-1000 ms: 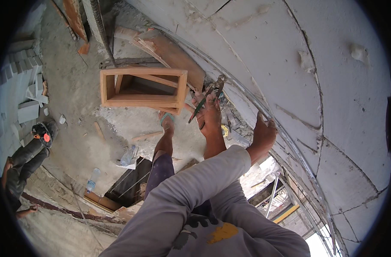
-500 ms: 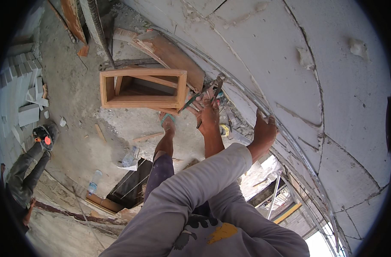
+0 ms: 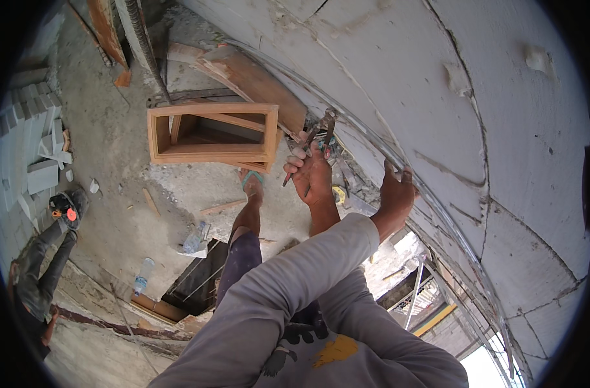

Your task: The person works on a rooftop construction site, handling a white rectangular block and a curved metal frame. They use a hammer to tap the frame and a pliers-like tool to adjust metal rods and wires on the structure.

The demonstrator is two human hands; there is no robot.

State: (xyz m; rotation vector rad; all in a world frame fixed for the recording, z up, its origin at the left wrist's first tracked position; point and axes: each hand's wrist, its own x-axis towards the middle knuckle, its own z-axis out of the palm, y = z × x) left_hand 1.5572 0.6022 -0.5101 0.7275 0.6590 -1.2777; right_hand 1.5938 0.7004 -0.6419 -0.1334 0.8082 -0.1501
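My forearms cross, the left sleeve lying over the right. My right hand [image 3: 312, 176] is closed around a pair of dark pliers [image 3: 327, 127]; their jaws point up toward the wall's foot, and a reddish handle end shows below the fingers. Farther right, my left hand [image 3: 398, 196] is against the grey wall [image 3: 514, 129], its thumb and fingers closed around a thin grey pipe [image 3: 440, 216] that runs along the wall. The palm hides part of the pipe there. Whether the jaws grip anything is too small to tell.
A wooden box frame [image 3: 211, 157] stands left of the pliers, with brown boards [image 3: 256, 74] behind it. Beside my leg is a floor opening [image 3: 194, 275], near plastic bottles [image 3: 142, 275]. At far left, another person [image 3: 46, 258] is near stacked pale blocks [image 3: 33, 129]. A handsaw [image 3: 359, 205] lies by the wall.
The pliers' handles, spread wide before, are now closer together, and my right hand's fingers have curled in around them. My left hand stays at the same place on the pipe.
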